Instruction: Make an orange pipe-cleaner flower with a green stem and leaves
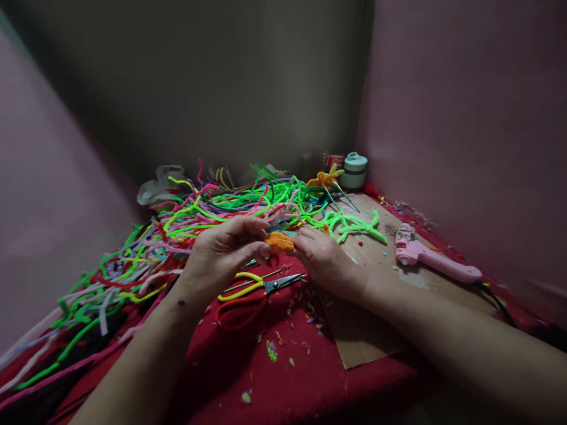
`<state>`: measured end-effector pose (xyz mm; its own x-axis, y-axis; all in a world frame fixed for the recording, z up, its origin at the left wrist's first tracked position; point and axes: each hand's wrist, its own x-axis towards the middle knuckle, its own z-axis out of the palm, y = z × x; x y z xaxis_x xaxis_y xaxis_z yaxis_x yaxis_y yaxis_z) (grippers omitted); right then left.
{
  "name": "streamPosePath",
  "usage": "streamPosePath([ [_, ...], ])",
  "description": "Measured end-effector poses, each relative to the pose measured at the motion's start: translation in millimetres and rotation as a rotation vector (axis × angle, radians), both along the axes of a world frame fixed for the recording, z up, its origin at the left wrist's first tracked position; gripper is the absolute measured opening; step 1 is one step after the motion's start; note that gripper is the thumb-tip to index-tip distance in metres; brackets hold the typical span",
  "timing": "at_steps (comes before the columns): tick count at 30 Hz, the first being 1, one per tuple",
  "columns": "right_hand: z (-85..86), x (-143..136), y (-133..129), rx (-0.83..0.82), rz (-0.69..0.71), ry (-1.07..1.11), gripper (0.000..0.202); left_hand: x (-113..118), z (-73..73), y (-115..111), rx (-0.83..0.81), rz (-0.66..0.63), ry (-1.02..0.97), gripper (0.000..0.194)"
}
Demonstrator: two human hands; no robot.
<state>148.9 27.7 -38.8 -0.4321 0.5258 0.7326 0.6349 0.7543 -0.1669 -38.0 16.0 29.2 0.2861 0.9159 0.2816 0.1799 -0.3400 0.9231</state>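
Note:
A small orange fuzzy piece is held between my two hands, above the red cloth. My left hand pinches its left end between thumb and fingers. At its right end, the fingers of my right hand are closed on it. Just below the hands lie scissors with one yellow and one red handle, blades pointing right. A thin rod shows behind them. Many coloured fuzzy stems are heaped behind and to the left of my hands.
A pink glue gun lies on cardboard at the right, its cord trailing toward the right edge. Orange and yellow fuzzy flowers stand near a pale-blue-lidded jar. Plastic wrap sits at the back left. Small scraps dot the cloth.

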Motion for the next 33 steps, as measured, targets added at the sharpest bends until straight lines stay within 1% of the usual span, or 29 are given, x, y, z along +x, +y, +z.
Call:
streamPosePath([
  [2, 0.5, 0.7, -1.2, 0.040, -0.017, -0.002, 0.025, -1.0, 0.6, -0.5, -0.032, 0.034, 0.049, 0.021],
  [5, 2.9, 1.0, -3.5, 0.070, -0.024, 0.002, 0.029, -1.7, 0.0, -1.0, -0.026, 0.054, 0.035, 0.022],
  [12, 5.3, 1.9, -5.6, 0.058, -0.037, -0.001, 0.031, -1.9, -2.9, 0.6, 0.079, 0.037, 0.010, 0.014],
  [15, 6.1, 2.3, -6.7, 0.065, -0.038, 0.000, 0.031, -1.8, -1.3, -0.6, 0.101, 0.010, 0.038, 0.012],
  [18, 7.7, 2.6, -8.8, 0.089, -0.038, 0.004, 0.028, -0.6, 1.5, -2.2, 0.153, 0.023, 0.068, 0.010],
  [22, 9.6, 2.3, -11.5, 0.123, -0.053, 0.009, 0.029, -0.5, 3.8, -1.6, 0.250, 0.009, 0.102, 0.010],
  [26, 9.0, 1.7, -11.5, 0.131, -0.059, 0.011, 0.029, -2.3, 1.7, 0.6, 0.290, 0.005, 0.107, 0.011],
  [30, 6.5, 1.6, -9.5, 0.142, -0.038, 0.020, 0.029, -3.0, -1.9, 2.6, 0.288, -0.024, 0.076, 0.012],
  [33, 3.9, 1.8, -8.0, 0.098, -0.009, 0.034, 0.030, -2.4, -3.3, 3.3, 0.231, -0.023, 0.053, 0.011],
])
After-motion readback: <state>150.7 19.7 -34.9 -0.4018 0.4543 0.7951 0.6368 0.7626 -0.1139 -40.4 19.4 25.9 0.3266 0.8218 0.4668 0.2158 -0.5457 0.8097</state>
